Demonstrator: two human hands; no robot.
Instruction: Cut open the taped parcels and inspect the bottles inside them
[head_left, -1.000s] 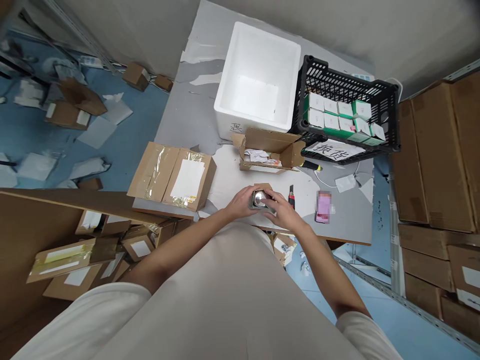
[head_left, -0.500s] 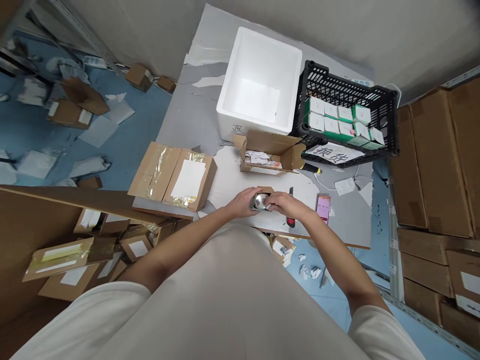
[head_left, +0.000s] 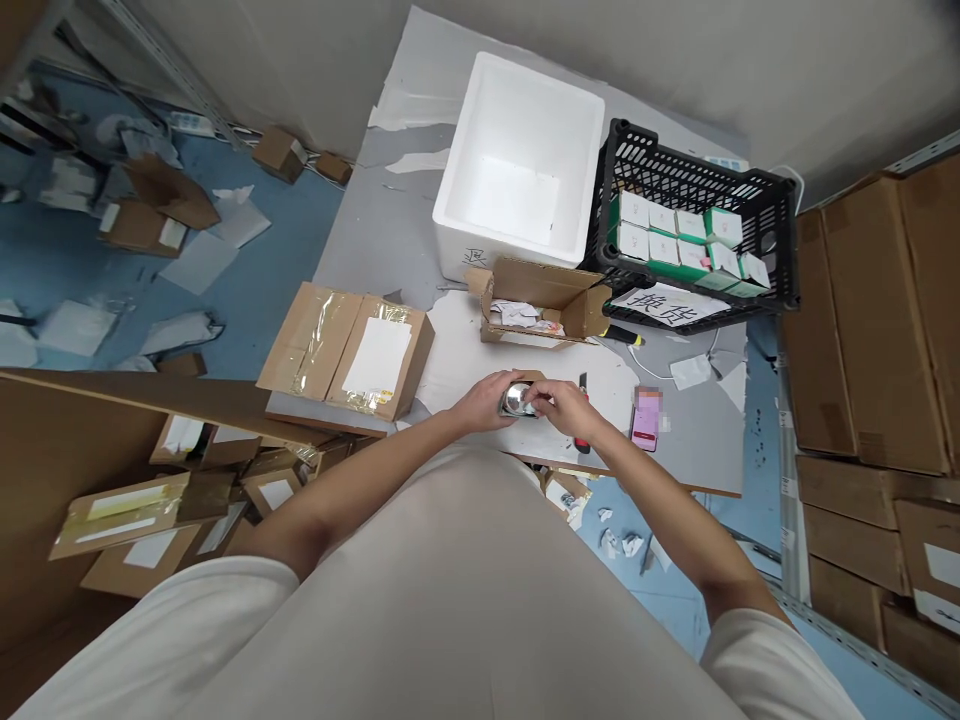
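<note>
Gray tabletop (head_left: 341,225), littered floor (head_left: 229,290) to its left; at its near edge, left hand (head_left: 486,404) clamped on silver-topped box (head_left: 515,400), right hand's (head_left: 564,408) grip unclear.

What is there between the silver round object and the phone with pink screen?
The head view shows the right hand and a red-and-black cutter, partly hidden by the wrist, between them.

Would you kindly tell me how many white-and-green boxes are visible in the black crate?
9 white-and-green boxes show, all in the black crate: four in the row toward the wall, five in the nearer row. More may be hidden beneath.
</note>
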